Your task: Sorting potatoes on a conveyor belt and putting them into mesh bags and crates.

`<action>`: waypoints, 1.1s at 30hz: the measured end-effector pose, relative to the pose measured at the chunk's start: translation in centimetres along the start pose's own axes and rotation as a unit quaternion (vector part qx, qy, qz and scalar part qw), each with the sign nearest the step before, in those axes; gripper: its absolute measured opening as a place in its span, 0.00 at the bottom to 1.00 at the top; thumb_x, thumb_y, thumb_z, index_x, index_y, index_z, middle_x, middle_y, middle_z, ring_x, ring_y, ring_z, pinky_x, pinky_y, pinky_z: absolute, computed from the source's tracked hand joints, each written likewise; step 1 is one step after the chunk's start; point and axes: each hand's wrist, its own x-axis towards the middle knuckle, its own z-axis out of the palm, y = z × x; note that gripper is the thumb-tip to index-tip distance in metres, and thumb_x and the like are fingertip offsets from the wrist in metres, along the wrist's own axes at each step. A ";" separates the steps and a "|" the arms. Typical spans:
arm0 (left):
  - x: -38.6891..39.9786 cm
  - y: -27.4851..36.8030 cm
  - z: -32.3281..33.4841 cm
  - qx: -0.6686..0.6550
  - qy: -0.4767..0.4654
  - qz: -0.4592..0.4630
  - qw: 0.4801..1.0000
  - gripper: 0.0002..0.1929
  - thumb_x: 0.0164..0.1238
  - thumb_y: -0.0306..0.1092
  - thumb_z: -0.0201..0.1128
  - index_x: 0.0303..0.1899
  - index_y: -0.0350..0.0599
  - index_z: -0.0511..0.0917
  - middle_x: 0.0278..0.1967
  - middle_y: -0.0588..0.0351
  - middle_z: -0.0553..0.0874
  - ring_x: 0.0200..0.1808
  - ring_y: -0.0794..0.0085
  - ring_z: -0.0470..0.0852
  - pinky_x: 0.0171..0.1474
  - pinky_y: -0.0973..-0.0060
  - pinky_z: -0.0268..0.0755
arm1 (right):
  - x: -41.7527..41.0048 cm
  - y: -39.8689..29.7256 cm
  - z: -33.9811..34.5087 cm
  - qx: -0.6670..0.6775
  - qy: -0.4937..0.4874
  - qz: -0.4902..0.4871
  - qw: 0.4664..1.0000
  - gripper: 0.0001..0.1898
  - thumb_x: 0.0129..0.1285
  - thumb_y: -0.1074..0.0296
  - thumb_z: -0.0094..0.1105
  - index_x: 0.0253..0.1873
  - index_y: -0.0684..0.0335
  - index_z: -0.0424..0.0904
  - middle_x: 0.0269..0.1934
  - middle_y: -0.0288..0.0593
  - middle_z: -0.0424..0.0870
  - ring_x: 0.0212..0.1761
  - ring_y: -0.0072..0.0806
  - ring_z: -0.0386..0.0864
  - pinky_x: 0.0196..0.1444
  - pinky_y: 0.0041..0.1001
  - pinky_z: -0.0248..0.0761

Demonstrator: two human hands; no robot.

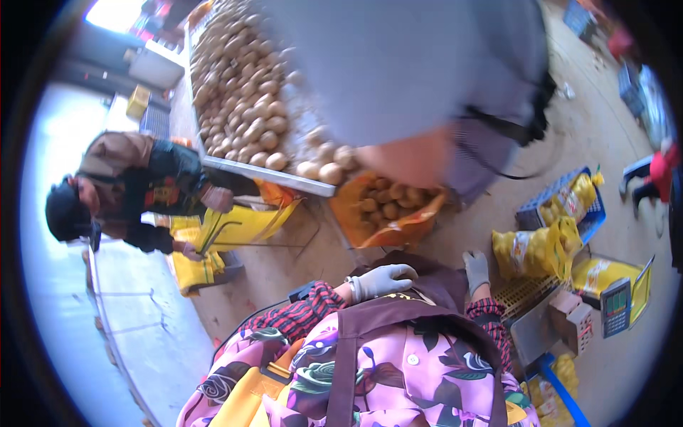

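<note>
My left hand, in a pale glove, rests against the front of my dark apron, fingers bent, with nothing seen in it. On the right, my right hand, also gloved, hangs beside the apron with nothing seen in it. Ahead of me an orange bag stands open, filled with round potato-like produce, under the corner of a metal-edged sorting table. More of the same produce covers that table. A large blurred grey-clothed person leans over it, an arm reaching to the bag.
At left another person in gloves handles a yellow bag. To the right are a filled yellow mesh bag, a blue crate, a platform scale's display and a hollow brick. A person in red stands farther off.
</note>
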 end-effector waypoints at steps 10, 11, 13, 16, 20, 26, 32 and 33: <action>-22.2 -8.5 -12.2 -0.211 0.297 -0.038 0.930 0.16 0.73 0.37 0.56 0.55 0.37 0.78 0.50 0.54 0.82 0.54 0.71 0.79 0.59 0.74 0.70 | -9.2 -22.9 20.2 -0.213 -0.125 -0.370 0.896 0.18 0.58 0.63 0.64 0.52 0.60 0.79 0.54 0.52 0.81 0.59 0.46 0.77 0.64 0.39 0.67; -23.8 -9.4 -12.7 -0.283 0.321 -0.039 0.903 0.15 0.73 0.36 0.56 0.54 0.37 0.78 0.49 0.55 0.82 0.52 0.73 0.79 0.58 0.75 0.70 | -9.1 -22.9 20.6 -0.224 -0.127 -0.368 0.894 0.18 0.58 0.63 0.64 0.52 0.60 0.79 0.54 0.52 0.81 0.59 0.46 0.77 0.64 0.39 0.67; -26.2 -11.3 -13.8 -0.269 0.381 -0.046 0.883 0.13 0.73 0.33 0.56 0.53 0.37 0.78 0.47 0.58 0.82 0.51 0.77 0.78 0.57 0.78 0.69 | -9.1 -24.5 21.1 -0.153 -0.201 -0.152 0.956 0.18 0.59 0.63 0.63 0.54 0.62 0.78 0.52 0.53 0.82 0.55 0.42 0.80 0.59 0.37 0.72; -28.2 -14.2 -14.7 -0.289 0.434 -0.035 0.853 0.13 0.74 0.32 0.56 0.53 0.36 0.78 0.48 0.58 0.82 0.51 0.77 0.78 0.58 0.78 0.69 | -8.7 -29.2 20.9 -0.155 -0.246 -0.137 0.947 0.13 0.63 0.64 0.60 0.48 0.65 0.82 0.41 0.47 0.85 0.43 0.27 0.84 0.46 0.26 0.75; -28.3 -13.8 -17.1 -0.329 0.411 -0.026 0.850 0.14 0.74 0.32 0.56 0.54 0.36 0.77 0.49 0.57 0.82 0.52 0.77 0.78 0.58 0.78 0.69 | -7.9 -37.4 24.9 -0.025 -0.214 -0.286 0.934 0.13 0.64 0.65 0.60 0.49 0.65 0.83 0.40 0.49 0.85 0.41 0.31 0.84 0.45 0.29 0.75; -24.3 -11.1 -26.7 -0.234 0.317 -0.008 0.919 0.16 0.73 0.35 0.57 0.55 0.36 0.77 0.47 0.54 0.83 0.50 0.75 0.80 0.56 0.77 0.71 | -1.8 -45.6 34.9 -0.193 -0.041 -0.498 0.844 0.27 0.58 0.61 0.65 0.62 0.61 0.75 0.62 0.57 0.75 0.66 0.51 0.69 0.70 0.43 0.60; -21.7 -7.3 -38.1 -0.018 0.356 0.042 0.933 0.16 0.68 0.38 0.58 0.52 0.42 0.79 0.47 0.45 0.85 0.50 0.55 0.83 0.55 0.65 0.73 | 0.5 -46.9 37.3 -0.196 -0.070 -0.467 0.859 0.29 0.56 0.60 0.68 0.63 0.60 0.73 0.71 0.62 0.61 0.71 0.57 0.62 0.74 0.43 0.54; -21.2 -7.0 -40.0 -0.001 0.339 0.049 0.939 0.18 0.69 0.37 0.59 0.56 0.38 0.78 0.50 0.49 0.84 0.53 0.65 0.81 0.58 0.70 0.71 | 1.8 -46.7 36.7 -0.178 -0.072 -0.444 0.875 0.28 0.55 0.61 0.69 0.62 0.60 0.75 0.71 0.61 0.62 0.71 0.56 0.63 0.74 0.42 0.55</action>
